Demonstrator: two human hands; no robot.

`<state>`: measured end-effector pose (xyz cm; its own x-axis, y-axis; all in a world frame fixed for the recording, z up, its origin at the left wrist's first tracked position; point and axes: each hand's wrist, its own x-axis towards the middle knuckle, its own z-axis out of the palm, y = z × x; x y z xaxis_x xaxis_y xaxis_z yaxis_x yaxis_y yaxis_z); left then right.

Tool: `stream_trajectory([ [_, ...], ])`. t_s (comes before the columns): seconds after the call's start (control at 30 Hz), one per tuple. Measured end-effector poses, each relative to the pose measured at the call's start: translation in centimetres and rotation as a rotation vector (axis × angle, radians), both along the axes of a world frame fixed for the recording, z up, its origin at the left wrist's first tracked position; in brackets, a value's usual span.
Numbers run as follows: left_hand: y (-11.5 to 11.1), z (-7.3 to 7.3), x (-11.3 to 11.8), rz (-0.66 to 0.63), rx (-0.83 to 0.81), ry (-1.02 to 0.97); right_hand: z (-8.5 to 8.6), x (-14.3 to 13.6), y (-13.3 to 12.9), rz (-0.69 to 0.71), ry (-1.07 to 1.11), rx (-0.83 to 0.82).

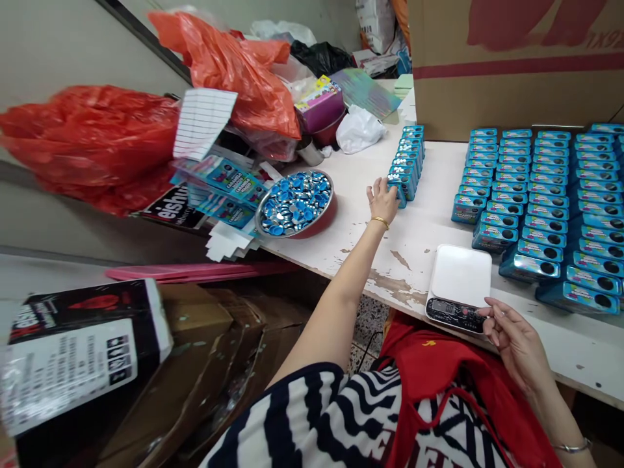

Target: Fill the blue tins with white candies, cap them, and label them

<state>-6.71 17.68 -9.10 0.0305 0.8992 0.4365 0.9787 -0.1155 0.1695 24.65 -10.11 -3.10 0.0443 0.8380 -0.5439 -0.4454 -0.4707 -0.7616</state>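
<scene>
My left hand (383, 200) reaches out to the near end of a short row of small blue boxes (408, 156). Its fingers are curled round the nearest blue box (398, 194), and they hide part of it. Silvery contents show in the tops of the boxes in this row. At the table's front edge, my right hand (517, 341) is by the button panel of a white kitchen scale (461, 276). Its fingers are loosely bent and apart, with nothing visible in them. The scale's plate carries nothing.
A metal bowl (333, 211) full of blue and silver caps stands left. Several rows of blue boxes (548, 201) fill the right side, before a large carton (511, 71). Red plastic bags (97, 143) and flat printed packaging (234, 185) crowd the left. Cartons (195, 325) lie below.
</scene>
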Motion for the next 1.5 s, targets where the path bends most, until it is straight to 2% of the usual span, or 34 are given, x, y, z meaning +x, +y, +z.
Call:
stream_trajectory([
  [0.1,-0.9,1.6,0.6,-0.109,-0.028,0.038,-0.4,0.4,-0.3,-0.014,0.014,0.019],
  [0.2,-4.2,3.9,2.9,-0.261,-0.057,0.084,-0.8,0.8,-0.4,-0.044,0.035,0.027],
  [0.3,-9.1,6.5,6.8,-0.433,-0.096,0.142,-1.3,1.3,-0.4,-0.084,0.055,0.025],
  [0.4,-13.6,8.8,11.5,-0.637,-0.170,0.283,-1.6,1.7,-0.5,-0.097,0.073,0.025],
  [0.47,-15.5,9.5,14.2,-0.724,-0.246,0.353,-1.6,1.8,-0.7,-0.095,0.080,0.032],
  [0.53,-16.2,9.7,16.1,-0.770,-0.302,0.387,-1.5,2.0,-0.9,-0.096,0.081,0.034],
  [0.6,-16.2,9.7,16.9,-0.787,-0.319,0.378,-1.4,2.2,-1.1,-0.100,0.081,0.031],
  [0.67,-15.7,9.8,16.6,-0.792,-0.293,0.313,-1.4,2.4,-1.4,-0.108,0.082,0.027],
  [0.8,-14.7,10.3,13.3,-0.782,-0.185,-0.011,-1.7,2.8,-1.6,-0.136,0.085,0.013],
  [0.9,-14.8,9.7,10.0,-0.620,-0.129,-0.316,-2.0,2.7,-1.4,-0.143,0.086,-0.020],
  [1.03,-16.4,6.6,6.8,-0.433,-0.190,-0.597,-2.1,2.5,-0.7,-0.179,0.093,-0.042],
  [1.13,-17.9,4.0,6.0,-0.375,-0.272,-0.688,-2.0,2.2,-0.2,-0.206,0.119,-0.054],
  [1.23,-19.1,2.3,6.0,-0.350,-0.316,-0.733,-1.8,1.8,0.1,-0.192,0.143,-0.065],
  [1.37,-19.6,1.7,6.5,-0.372,-0.268,-0.722,-1.7,1.3,0.3,-0.149,0.120,-0.055],
  [1.5,-19.4,2.6,7.2,-0.434,-0.145,-0.655,-1.5,1.0,0.3,-0.139,0.115,-0.055],
])
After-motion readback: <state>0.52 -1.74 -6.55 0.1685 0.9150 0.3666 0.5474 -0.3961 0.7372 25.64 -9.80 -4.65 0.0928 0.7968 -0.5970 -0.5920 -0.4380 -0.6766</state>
